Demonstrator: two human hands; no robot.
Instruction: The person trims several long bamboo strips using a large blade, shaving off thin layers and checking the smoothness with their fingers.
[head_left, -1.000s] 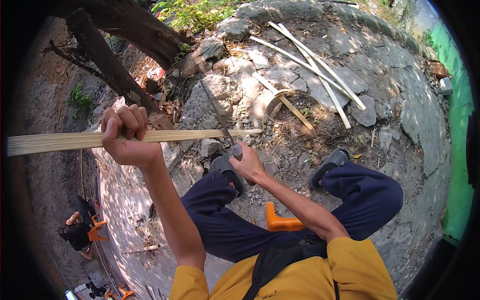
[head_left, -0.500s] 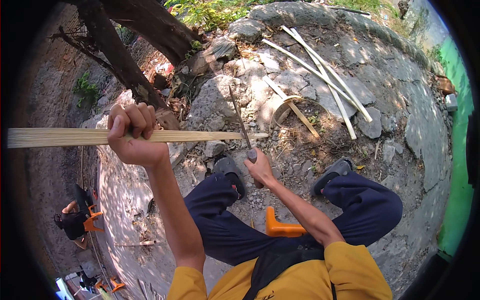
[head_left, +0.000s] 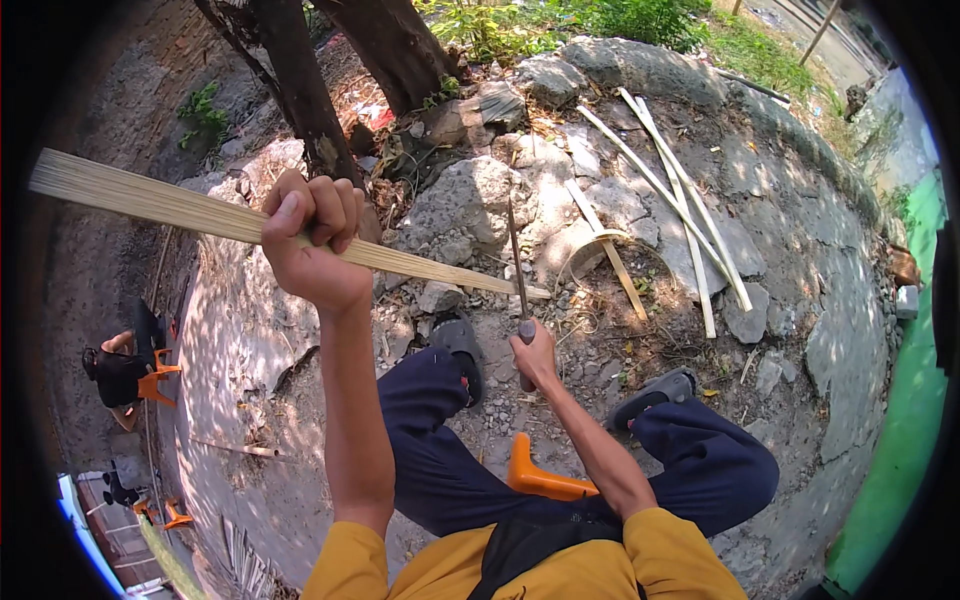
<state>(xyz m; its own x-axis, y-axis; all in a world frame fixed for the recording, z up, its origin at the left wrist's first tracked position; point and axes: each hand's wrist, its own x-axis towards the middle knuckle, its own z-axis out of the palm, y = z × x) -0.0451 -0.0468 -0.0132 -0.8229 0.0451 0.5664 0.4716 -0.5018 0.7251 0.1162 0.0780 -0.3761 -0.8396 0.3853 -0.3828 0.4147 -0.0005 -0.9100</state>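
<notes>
My left hand [head_left: 318,240] is closed round a long pale wooden strip [head_left: 150,195], which looks like split bamboo and slants from upper left down to the right. In my right hand [head_left: 533,352] is the dark handle of a knife [head_left: 516,250] with a long narrow blade pointing up. The blade crosses the strip near its thin right end; whether it touches the strip I cannot tell. Below my hands, an orange plastic piece [head_left: 540,470], perhaps of a stool, shows between my legs.
Several pale strips [head_left: 680,200] lie on the broken concrete to the right. A thin hoop [head_left: 615,245] rests across another strip ahead of my feet. Tree trunks [head_left: 290,90] rise at upper left, beside rubble. Farther left, another person [head_left: 120,370] sits on an orange seat.
The strip has tilted, its left end rising. My left hand has moved right and slightly up in the view; my right hand with the knife has shifted right and down. The view has turned too.
</notes>
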